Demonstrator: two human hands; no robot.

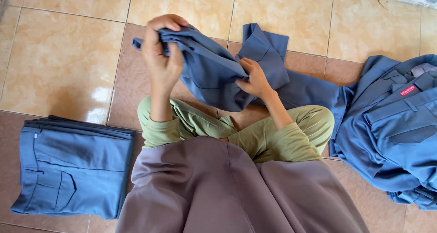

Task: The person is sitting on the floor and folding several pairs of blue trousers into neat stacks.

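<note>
A pair of grey-blue trousers hangs in front of me, its far end trailing on the tiled floor. My left hand is raised and grips the bunched upper edge of the cloth. My right hand pinches the same trousers lower down, near the middle fold. Both my forearms wear olive-green sleeves, and a mauve skirt covers my lap below them.
A neat stack of folded grey-blue trousers lies on the floor at my left. A loose heap of unfolded trousers with a small red label sits at my right. Beige and brown floor tiles stretch ahead.
</note>
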